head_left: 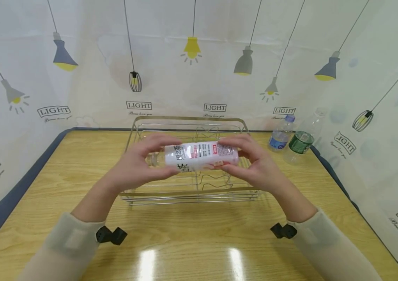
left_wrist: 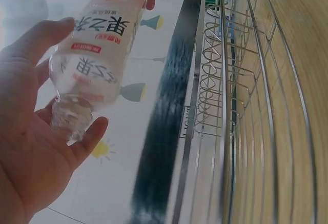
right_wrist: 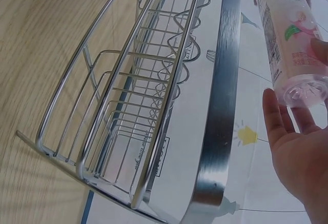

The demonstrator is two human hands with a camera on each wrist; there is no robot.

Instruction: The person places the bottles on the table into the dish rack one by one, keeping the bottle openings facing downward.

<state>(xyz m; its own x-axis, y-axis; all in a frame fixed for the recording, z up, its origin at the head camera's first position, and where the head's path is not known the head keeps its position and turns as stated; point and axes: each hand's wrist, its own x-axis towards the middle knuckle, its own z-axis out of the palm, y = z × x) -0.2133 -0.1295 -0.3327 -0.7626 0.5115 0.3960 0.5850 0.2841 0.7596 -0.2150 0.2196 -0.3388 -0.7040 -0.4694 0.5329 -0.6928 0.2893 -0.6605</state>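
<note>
A plastic drink bottle (head_left: 199,155) with a white and pink label lies sideways between my two hands, above a metal wire rack (head_left: 195,192). Its clear neck points left, and no cap shows on it in the left wrist view. My left hand (head_left: 139,162) grips the neck end with thumb and fingers. The base end is held by my right hand (head_left: 255,162), its thumb and fingers on either side. In the right wrist view the bottle's pink base (right_wrist: 303,92) faces the right palm.
Two clear plastic bottles stand at the table's back right, one with a blue label (head_left: 278,139) and one with a green label (head_left: 301,142). The wire rack sits on the wooden table (head_left: 191,238). Behind hangs a white cloth (head_left: 170,86) printed with lamps.
</note>
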